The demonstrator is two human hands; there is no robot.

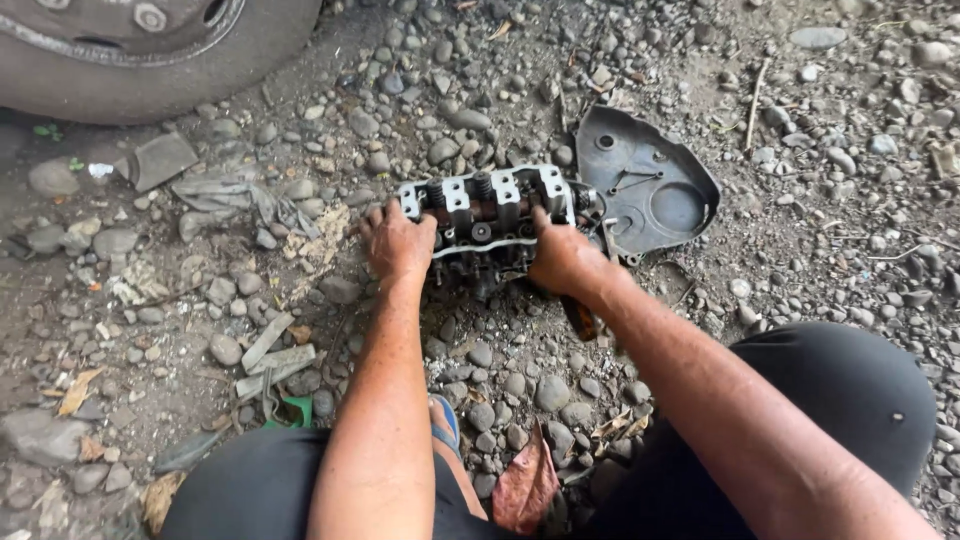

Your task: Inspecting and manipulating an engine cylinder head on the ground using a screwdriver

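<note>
A grimy metal engine cylinder head (490, 212) with springs along its top lies on the stony ground in the middle of the head view. My left hand (397, 240) grips its left end, fingers curled over the edge. My right hand (562, 255) holds its right side, thumb up on the casting. Under my right wrist a brown tool handle (580, 318) lies on the gravel; whether the hand touches it I cannot tell. I am squatting, dark shorts on both knees at the bottom of the view.
A dark grey metal cover plate (645, 180) lies just right of the cylinder head. A vehicle tyre (150, 50) fills the top left corner. Grey rags (235, 195), flat metal scraps (270, 355), dry leaves and loose stones are scattered around.
</note>
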